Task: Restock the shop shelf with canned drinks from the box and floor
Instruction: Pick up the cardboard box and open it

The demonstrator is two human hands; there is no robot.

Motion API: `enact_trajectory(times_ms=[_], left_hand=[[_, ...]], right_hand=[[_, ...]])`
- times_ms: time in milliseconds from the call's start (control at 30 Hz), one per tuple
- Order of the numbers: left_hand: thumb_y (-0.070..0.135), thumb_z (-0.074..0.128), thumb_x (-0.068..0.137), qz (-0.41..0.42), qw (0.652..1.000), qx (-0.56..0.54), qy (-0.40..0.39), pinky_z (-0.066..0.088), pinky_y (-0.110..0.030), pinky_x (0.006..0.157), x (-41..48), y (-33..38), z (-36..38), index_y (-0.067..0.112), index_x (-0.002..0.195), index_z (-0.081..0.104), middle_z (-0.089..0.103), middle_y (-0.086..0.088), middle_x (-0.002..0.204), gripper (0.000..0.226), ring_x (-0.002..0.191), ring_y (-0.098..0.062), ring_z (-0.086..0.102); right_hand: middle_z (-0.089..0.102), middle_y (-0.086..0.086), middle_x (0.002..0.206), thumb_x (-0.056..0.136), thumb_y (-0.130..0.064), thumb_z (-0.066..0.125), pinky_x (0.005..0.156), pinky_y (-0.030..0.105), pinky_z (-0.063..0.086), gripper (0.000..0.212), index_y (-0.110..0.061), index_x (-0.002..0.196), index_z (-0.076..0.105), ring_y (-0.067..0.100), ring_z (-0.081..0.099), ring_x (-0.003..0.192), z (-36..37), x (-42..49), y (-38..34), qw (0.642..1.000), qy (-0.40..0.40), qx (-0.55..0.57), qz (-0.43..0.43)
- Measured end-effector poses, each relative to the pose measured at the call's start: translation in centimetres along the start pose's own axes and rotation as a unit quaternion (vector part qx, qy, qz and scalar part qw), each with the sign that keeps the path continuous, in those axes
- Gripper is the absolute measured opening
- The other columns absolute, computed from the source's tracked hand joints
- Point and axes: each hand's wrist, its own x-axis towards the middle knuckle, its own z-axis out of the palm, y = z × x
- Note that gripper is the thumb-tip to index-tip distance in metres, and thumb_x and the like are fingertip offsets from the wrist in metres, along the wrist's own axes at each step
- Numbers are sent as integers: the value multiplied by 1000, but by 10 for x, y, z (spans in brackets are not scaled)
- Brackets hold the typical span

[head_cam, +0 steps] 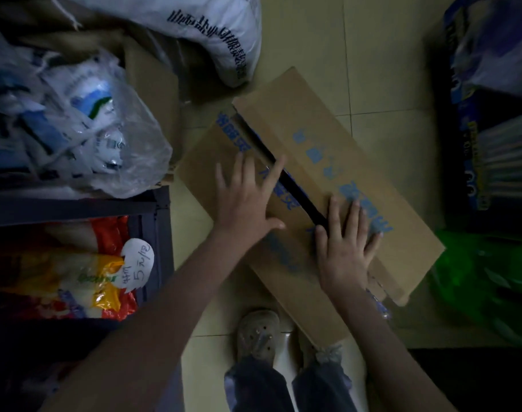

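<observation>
A brown cardboard box [369, 185] with blue print lies on the tiled floor, its two top flaps nearly closed with a dark gap between them. My left hand [248, 197] lies flat on the left flap with fingers spread, the forefinger reaching the gap. My right hand [347, 242] presses flat on the right flap beside the gap's near end. No cans show; the box's inside is hidden.
A dark metal shelf [153, 209] stands at left with snack bags [75, 281] and a price tag [136, 263]. Plastic bags [75, 114] sit above it, a white sack [212, 34] behind, packaged goods [497, 114] at right, a green bag [485, 281] nearby. My feet [258, 337] stand below the box.
</observation>
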Motion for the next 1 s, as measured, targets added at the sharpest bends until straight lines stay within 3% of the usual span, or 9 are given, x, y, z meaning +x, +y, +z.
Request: enact_trajectory(times_ms=[67, 167, 300, 467, 667, 800, 867, 933, 1000], left_hand=[[79, 63, 56, 77, 996, 36, 36, 5, -63, 112, 23, -13, 8, 38, 148, -7, 3, -18, 157, 123, 144, -39, 2], [84, 61, 47, 146, 984, 94, 29, 0, -66, 109, 53, -16, 24, 42, 148, -3, -4, -16, 158, 127, 143, -41, -4], [90, 54, 44, 121, 991, 45, -16, -5, -66, 109, 65, -25, 43, 50, 141, -13, -14, -9, 158, 125, 142, -40, -15], [92, 49, 48, 113, 993, 43, -19, -8, -63, 110, 61, -27, 52, 47, 141, -16, -18, -8, 157, 122, 142, -35, -19], [93, 41, 53, 61, 997, 6, -57, -13, -61, 110, 47, -15, 58, 46, 141, -23, -31, -6, 153, 119, 139, -30, -30], [95, 36, 52, 29, 997, -18, -65, -14, -60, 110, 33, -6, 61, 45, 140, -25, -34, -5, 152, 118, 138, -29, -32], [97, 29, 51, 11, 997, -21, -71, -14, -60, 110, 22, -5, 69, 45, 137, -30, -35, -6, 151, 117, 138, -30, -32], [98, 23, 48, -9, 996, -35, -76, -13, -61, 109, 9, -2, 76, 44, 137, -31, -34, -7, 152, 117, 139, -32, -30], [98, 21, 46, -31, 996, -52, -70, -11, -61, 108, -7, 2, 84, 43, 139, -27, -29, -9, 154, 118, 140, -33, -27]], right_hand=[[20, 16, 156, 91, -58, 19, 113, 58, 9, 67, -26, 150, 17, 31, 18, 143, 14, 8, 5, 999, 26, -45, -6], [28, 21, 151, 94, -56, 26, 110, 59, 19, 64, -23, 149, 26, 37, 28, 138, 33, 23, 15, 994, 35, -105, -13], [30, 22, 150, 96, -54, 26, 110, 58, 18, 59, -26, 149, 22, 37, 29, 138, 47, 27, 23, 988, 69, -137, -36], [25, 20, 153, 97, -52, 24, 111, 59, 17, 57, -32, 149, 17, 35, 22, 141, 46, 36, 32, 982, 86, -150, -76], [33, 10, 152, 98, -55, 15, 111, 57, 22, 58, -29, 149, 23, 32, 29, 139, 20, 63, 66, 962, 56, -197, -179], [32, 5, 152, 95, -59, 23, 107, 64, 23, 63, -28, 150, 24, 33, 29, 140, -2, 73, 80, 946, 3, -253, -202], [18, 5, 158, 93, -60, 20, 108, 66, 6, 65, -33, 151, 11, 31, 12, 145, -9, 54, 90, 970, -13, -203, -132], [-3, 6, 160, 89, -69, 22, 106, 63, -11, 73, -41, 147, -10, 30, -10, 145, -13, 22, 106, 992, -28, -118, 25], [-17, 5, 158, 78, -78, 29, 105, 66, -10, 88, -45, 142, -21, 33, -19, 143, -10, -14, 114, 986, -42, -49, 154]])
